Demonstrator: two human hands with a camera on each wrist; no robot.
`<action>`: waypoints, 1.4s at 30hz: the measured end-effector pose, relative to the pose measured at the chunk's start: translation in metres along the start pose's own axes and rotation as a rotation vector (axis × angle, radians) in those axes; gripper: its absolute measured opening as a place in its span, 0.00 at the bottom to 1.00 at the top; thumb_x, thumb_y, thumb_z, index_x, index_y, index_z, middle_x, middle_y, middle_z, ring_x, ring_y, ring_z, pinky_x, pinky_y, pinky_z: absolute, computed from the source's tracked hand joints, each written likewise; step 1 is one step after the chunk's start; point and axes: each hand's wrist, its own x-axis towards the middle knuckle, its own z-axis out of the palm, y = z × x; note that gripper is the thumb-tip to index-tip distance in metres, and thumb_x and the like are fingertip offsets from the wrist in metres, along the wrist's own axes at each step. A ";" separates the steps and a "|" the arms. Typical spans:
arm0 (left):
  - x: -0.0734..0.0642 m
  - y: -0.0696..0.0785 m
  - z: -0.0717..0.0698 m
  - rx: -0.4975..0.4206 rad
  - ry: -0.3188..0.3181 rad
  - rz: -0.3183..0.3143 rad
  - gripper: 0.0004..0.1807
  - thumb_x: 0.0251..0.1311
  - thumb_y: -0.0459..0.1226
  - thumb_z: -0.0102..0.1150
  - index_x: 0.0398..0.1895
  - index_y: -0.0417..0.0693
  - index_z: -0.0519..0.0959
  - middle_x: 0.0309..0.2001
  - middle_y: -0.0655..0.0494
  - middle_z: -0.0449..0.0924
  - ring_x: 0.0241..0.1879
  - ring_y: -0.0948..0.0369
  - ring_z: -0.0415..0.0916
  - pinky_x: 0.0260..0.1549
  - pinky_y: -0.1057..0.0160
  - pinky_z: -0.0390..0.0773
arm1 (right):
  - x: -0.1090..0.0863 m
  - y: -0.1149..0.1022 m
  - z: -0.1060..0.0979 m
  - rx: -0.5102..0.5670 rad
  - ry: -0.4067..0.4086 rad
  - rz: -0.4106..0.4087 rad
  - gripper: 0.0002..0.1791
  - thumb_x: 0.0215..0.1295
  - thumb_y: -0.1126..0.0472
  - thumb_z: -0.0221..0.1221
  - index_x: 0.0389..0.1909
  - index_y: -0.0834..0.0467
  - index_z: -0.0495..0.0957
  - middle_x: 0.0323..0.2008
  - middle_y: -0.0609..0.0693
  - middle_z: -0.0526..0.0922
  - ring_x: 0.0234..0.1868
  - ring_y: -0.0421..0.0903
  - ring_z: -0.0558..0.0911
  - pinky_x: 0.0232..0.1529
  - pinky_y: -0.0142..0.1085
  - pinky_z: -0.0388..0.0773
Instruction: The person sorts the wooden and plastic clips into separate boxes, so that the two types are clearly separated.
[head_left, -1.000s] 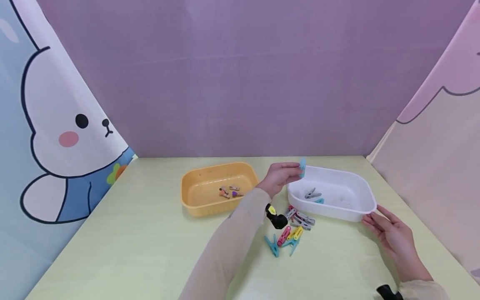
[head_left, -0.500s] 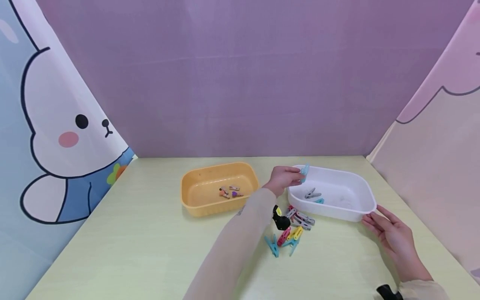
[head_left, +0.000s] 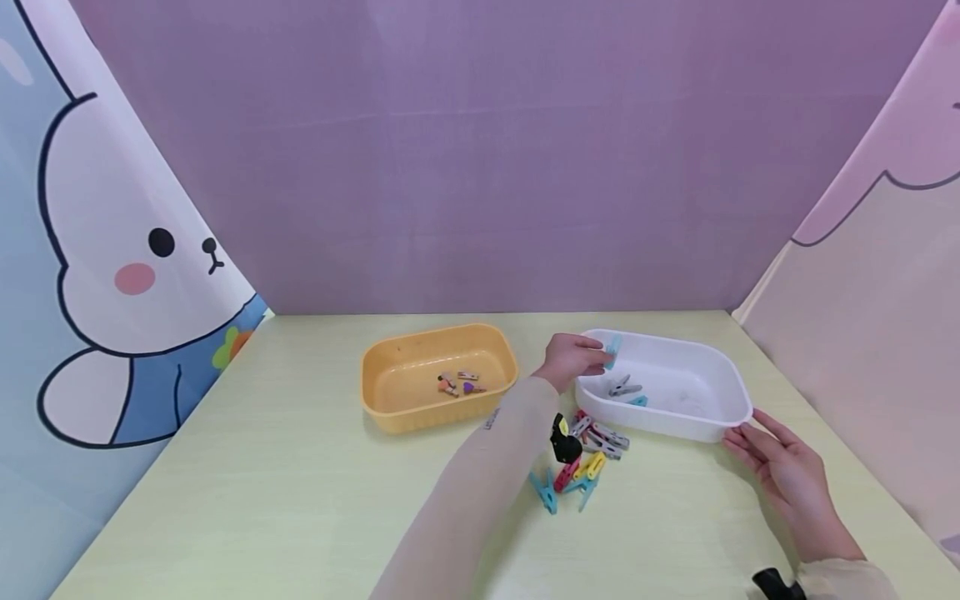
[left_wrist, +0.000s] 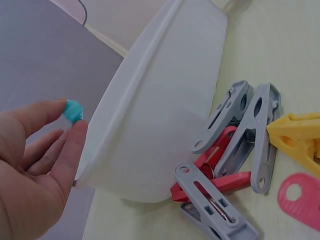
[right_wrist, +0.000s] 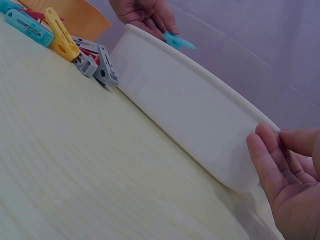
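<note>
My left hand (head_left: 572, 360) pinches a light blue clothespin (head_left: 613, 350) between thumb and fingertips, over the left end of a white tub (head_left: 675, 427). In the left wrist view only the end of that clothespin (left_wrist: 73, 111) shows beyond the fingers. With thumb and fingers, my right hand (head_left: 798, 483) grips the tub's near right corner at the rim. A grey clothespin (head_left: 624, 387) and a blue clothespin (head_left: 638, 401) lie inside the tub. Grey and red clothespins are heaped against its near side, among them a grey clothespin (left_wrist: 215, 202).
Left of the white tub stands an orange tub (head_left: 420, 419) with several small decorated clips in it. Nearer the person lie a pink clothespin (head_left: 567, 475), a yellow clothespin (head_left: 592, 467) and blue clothespins, one blue clothespin (head_left: 544, 492) foremost. A purple backdrop (head_left: 480, 167) rises behind the table.
My left hand has moved a little right and down with the blue clothespin, from beside the white tub's left rim to over its inside. The right hand stays in place.
</note>
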 end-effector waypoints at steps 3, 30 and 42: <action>0.002 0.000 0.002 0.077 0.023 -0.011 0.13 0.53 0.26 0.71 0.43 0.35 0.85 0.36 0.48 0.87 0.37 0.51 0.87 0.40 0.59 0.86 | 0.001 0.001 0.000 -0.004 -0.011 -0.016 0.20 0.72 0.81 0.43 0.45 0.63 0.83 0.37 0.63 0.86 0.38 0.54 0.88 0.43 0.41 0.85; 0.000 -0.004 0.002 0.216 0.024 0.043 0.12 0.58 0.26 0.68 0.45 0.36 0.85 0.36 0.51 0.85 0.36 0.55 0.86 0.42 0.58 0.86 | 0.000 0.001 -0.002 -0.002 -0.016 -0.010 0.20 0.72 0.80 0.43 0.46 0.63 0.84 0.38 0.62 0.86 0.39 0.54 0.88 0.44 0.41 0.85; 0.002 -0.008 -0.007 -0.010 -0.096 0.043 0.14 0.60 0.28 0.67 0.49 0.34 0.83 0.35 0.52 0.86 0.39 0.55 0.86 0.44 0.58 0.85 | 0.000 0.000 -0.001 -0.011 0.003 -0.002 0.21 0.73 0.79 0.43 0.45 0.62 0.84 0.37 0.62 0.87 0.38 0.53 0.88 0.44 0.41 0.85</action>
